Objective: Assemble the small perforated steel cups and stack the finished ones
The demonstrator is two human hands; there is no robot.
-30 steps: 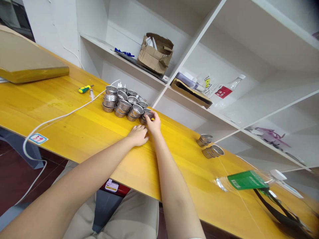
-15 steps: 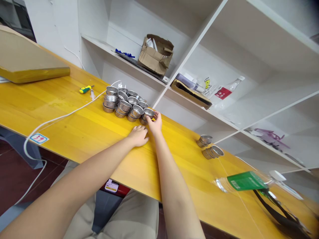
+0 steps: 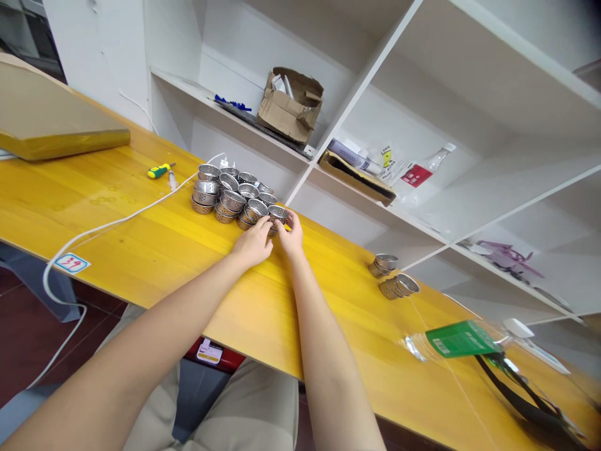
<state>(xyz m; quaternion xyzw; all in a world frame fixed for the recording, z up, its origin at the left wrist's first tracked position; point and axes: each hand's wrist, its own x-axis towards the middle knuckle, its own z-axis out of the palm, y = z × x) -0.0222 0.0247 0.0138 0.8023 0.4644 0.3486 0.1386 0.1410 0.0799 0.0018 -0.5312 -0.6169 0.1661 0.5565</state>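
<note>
Several perforated metal cups stand in stacked rows on the yellow wooden table. At the right end of the group, my right hand has its thumb and fingers around the metal cup on the end stack. My left hand reaches to the front left of that same stack, its fingertips at the cups. Further right, two short stacks of the same cups stand apart from the group.
A white cable crosses the table near a yellow-green screwdriver. A large flat box lies at the left. Toward the right are a green-labelled bottle and black strap. White shelves rise behind.
My left hand has moved up from the tabletop to the end stack, its fingers now at the cups. My right hand remains around the cup.
</note>
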